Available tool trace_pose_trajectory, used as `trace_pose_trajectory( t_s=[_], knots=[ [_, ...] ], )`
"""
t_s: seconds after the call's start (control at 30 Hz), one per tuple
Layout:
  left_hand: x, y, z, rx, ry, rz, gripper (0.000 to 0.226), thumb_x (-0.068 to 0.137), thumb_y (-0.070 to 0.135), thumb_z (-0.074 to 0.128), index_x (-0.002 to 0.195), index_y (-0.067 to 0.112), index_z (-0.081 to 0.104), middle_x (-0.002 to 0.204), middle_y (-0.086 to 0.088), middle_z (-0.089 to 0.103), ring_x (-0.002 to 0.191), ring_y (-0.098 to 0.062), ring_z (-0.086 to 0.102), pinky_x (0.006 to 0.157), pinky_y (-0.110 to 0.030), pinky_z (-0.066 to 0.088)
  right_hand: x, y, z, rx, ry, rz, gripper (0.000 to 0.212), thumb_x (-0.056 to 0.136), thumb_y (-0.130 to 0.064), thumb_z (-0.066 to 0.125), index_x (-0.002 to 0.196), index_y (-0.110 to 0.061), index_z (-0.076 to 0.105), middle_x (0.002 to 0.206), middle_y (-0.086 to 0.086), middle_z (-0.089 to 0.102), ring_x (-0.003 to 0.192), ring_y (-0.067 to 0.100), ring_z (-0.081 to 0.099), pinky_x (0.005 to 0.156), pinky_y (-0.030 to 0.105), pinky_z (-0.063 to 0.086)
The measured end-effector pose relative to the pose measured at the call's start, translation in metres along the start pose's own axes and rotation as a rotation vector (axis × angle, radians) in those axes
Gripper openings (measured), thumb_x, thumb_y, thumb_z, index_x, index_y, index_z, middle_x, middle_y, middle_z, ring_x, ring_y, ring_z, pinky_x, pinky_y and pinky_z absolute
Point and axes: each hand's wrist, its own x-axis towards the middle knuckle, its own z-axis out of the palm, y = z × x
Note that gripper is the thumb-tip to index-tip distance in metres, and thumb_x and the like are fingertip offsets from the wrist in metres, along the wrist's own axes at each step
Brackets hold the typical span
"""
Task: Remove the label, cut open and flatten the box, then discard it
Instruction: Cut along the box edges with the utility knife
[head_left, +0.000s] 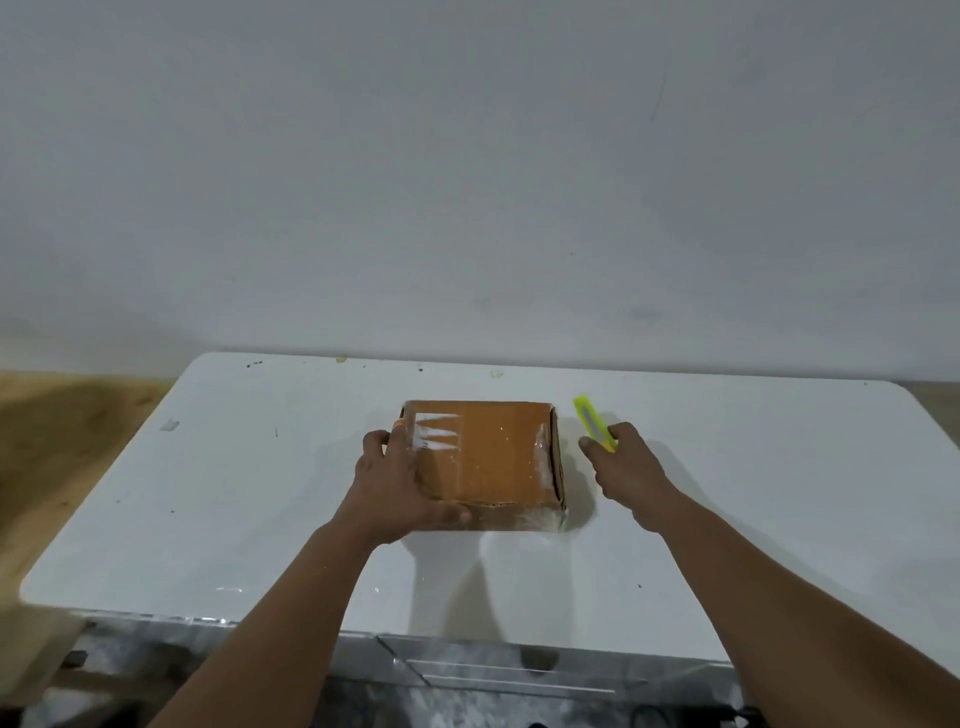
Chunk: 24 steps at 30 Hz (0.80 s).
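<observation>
under left hand (397, 480) fingers (375, 442), box (493, 457)

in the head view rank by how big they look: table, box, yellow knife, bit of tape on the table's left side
1. table
2. box
3. yellow knife, partly hidden by the right hand
4. bit of tape

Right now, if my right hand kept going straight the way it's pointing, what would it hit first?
Your right hand already touches the yellow utility knife; beyond that lies bare white table, then probably the wall, though depth is unclear.
</observation>
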Motion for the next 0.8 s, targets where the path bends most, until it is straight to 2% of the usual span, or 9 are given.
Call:
trace_pose_trajectory(
  t_s=[0.13, 0.23, 0.33, 0.4, 0.47, 0.57, 0.7, 0.8],
  knots=[
    [0.008, 0.002, -0.013, 0.153, -0.122, 0.061, 0.161, 0.032, 0.078, 0.083, 0.151, 0.040, -0.019, 0.150, 0.003, 0.011, 0.142, -0.032, 0.014, 0.112, -0.052, 0.034, -0.006, -0.021, -0.001, 0.226, 0.001, 0.014, 0.006, 0.090, -0.016, 0.039, 0.091, -0.013, 0.044, 0.077, 0.005, 0.045, 0.061, 0.019, 0.041, 0.058, 0.032, 0.038],
    [0.021, 0.003, -0.021, 0.218, -0.179, 0.116, 0.167, 0.031, 0.079, 0.082, 0.153, 0.030, -0.019, 0.162, 0.003, -0.012, 0.149, -0.031, -0.003, 0.118, -0.050, 0.024, -0.015, -0.026, 0.003, 0.277, 0.018, -0.019, 0.012, 0.092, -0.009, 0.036, 0.095, -0.009, 0.048, 0.081, 0.007, 0.051, 0.065, 0.020, 0.049, 0.061, 0.031, 0.044],
    [0.030, -0.003, -0.017, 0.113, -0.236, 0.158, 0.168, 0.035, 0.072, 0.087, 0.152, 0.025, -0.024, 0.161, 0.006, -0.027, 0.152, -0.022, -0.012, 0.122, -0.043, 0.016, -0.023, -0.026, 0.010, 0.242, 0.085, -0.079, 0.016, 0.098, -0.012, 0.034, 0.100, -0.007, 0.049, 0.079, 0.005, 0.050, 0.065, 0.019, 0.050, 0.061, 0.030, 0.044],
    [0.029, -0.006, -0.011, 0.001, -0.222, 0.181, 0.168, 0.037, 0.065, 0.092, 0.153, 0.026, -0.023, 0.161, 0.012, -0.024, 0.152, -0.013, -0.006, 0.121, -0.038, 0.022, -0.026, -0.024, 0.014, 0.222, 0.151, -0.096, 0.021, 0.101, -0.020, 0.035, 0.103, -0.006, 0.050, 0.074, 0.002, 0.047, 0.063, 0.018, 0.046, 0.059, 0.031, 0.040],
    [0.026, -0.009, -0.008, -0.072, -0.198, 0.198, 0.166, 0.036, 0.062, 0.094, 0.155, 0.027, -0.017, 0.160, 0.017, -0.013, 0.150, -0.010, 0.010, 0.115, -0.033, 0.033, -0.028, -0.022, 0.017, 0.178, 0.214, -0.109, 0.026, 0.101, -0.030, 0.038, 0.099, -0.007, 0.051, 0.072, 0.001, 0.047, 0.064, 0.020, 0.043, 0.060, 0.035, 0.038],
    [0.025, -0.013, -0.005, -0.146, -0.161, 0.245, 0.162, 0.034, 0.063, 0.095, 0.155, 0.032, -0.007, 0.156, 0.020, 0.005, 0.141, -0.011, 0.030, 0.107, -0.036, 0.045, -0.034, -0.022, 0.019, 0.132, 0.286, -0.126, 0.033, 0.100, -0.037, 0.040, 0.089, -0.008, 0.050, 0.070, 0.003, 0.048, 0.062, 0.021, 0.042, 0.061, 0.037, 0.039],
    [0.025, -0.016, -0.002, -0.159, -0.131, 0.265, 0.156, 0.034, 0.067, 0.093, 0.155, 0.035, -0.001, 0.154, 0.021, 0.014, 0.139, -0.011, 0.032, 0.108, -0.041, 0.045, -0.043, -0.025, 0.019, 0.013, 0.403, -0.151, 0.042, 0.100, -0.042, 0.041, 0.080, -0.006, 0.049, 0.067, 0.004, 0.049, 0.060, 0.021, 0.045, 0.059, 0.036, 0.041],
    [0.024, -0.013, -0.001, -0.152, -0.099, 0.275, 0.151, 0.039, 0.060, 0.094, 0.155, 0.033, 0.001, 0.154, 0.024, 0.011, 0.141, -0.004, 0.024, 0.111, -0.033, 0.037, -0.046, -0.029, 0.014, -0.026, 0.411, -0.148, 0.036, 0.100, -0.039, 0.043, 0.080, -0.009, 0.049, 0.066, 0.004, 0.054, 0.054, 0.022, 0.051, 0.054, 0.033, 0.042]
  ],
)
